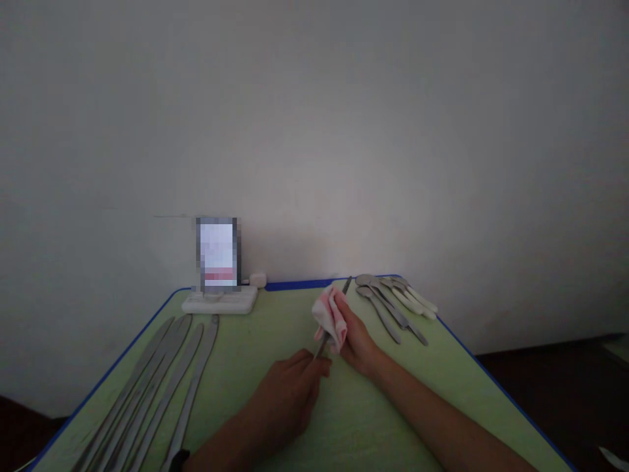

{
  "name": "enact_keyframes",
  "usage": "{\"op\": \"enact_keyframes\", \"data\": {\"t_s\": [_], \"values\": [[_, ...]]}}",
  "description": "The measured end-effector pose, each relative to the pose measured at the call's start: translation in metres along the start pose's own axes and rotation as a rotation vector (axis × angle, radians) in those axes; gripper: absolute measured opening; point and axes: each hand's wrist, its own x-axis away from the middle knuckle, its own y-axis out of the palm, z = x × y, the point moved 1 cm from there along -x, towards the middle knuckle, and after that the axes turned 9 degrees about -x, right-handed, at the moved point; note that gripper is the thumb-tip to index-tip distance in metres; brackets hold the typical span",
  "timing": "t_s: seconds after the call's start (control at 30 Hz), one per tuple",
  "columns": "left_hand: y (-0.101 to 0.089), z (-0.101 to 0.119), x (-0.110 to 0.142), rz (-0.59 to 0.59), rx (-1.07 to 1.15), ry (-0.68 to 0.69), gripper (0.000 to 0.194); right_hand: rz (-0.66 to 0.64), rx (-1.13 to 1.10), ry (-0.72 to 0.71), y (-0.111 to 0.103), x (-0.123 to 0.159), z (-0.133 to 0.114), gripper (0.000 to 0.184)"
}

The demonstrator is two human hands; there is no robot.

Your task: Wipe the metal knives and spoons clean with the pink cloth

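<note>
Two hands [292, 390], one cloth [328, 313]

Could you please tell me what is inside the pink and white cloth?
A metal utensil appears to run through the cloth, showing on both sides; its covered middle is hidden.

Single head-worn camera, facing forward and down over green tabletop [275, 331] toward wall [314, 131]; hands [292, 388] near, lower centre.

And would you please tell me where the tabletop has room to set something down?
Bare tabletop lies between the knives and left hand, and between the right forearm, spoons and right edge. The left side and far right corner are crowded.
</note>
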Motion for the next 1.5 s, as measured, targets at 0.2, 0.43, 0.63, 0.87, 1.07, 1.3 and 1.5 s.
{"op": "enact_keyframes", "data": {"t_s": [0.2,0.43,0.63,0.87,1.07,1.3,1.5], "values": [[0.005,-0.003,-0.002,-0.056,-0.100,-0.044,0.034,-0.047,-0.018,0.012,-0.002,-0.004,0.000,0.044],[0.009,-0.001,0.001,-0.009,-0.173,-0.090,0.035,-0.029,0.010,-0.018,0.000,0.001,0.001,0.036],[0.015,-0.008,0.002,-0.035,-0.179,-0.072,0.058,0.020,-0.127,-0.026,-0.003,-0.005,0.001,0.027],[0.014,-0.007,0.001,-0.100,-0.182,-0.118,0.063,-0.019,-0.150,0.022,-0.004,-0.005,-0.003,0.021],[0.014,-0.006,0.001,-0.097,-0.173,-0.113,0.070,-0.026,-0.133,0.053,-0.002,-0.004,0.000,0.021],[0.013,-0.006,0.001,-0.101,-0.160,-0.129,0.068,-0.011,-0.141,0.052,-0.002,-0.004,0.000,0.021],[0.013,-0.005,0.000,-0.141,-0.155,-0.137,0.067,-0.037,-0.101,0.070,-0.002,-0.003,0.000,0.027]]}}
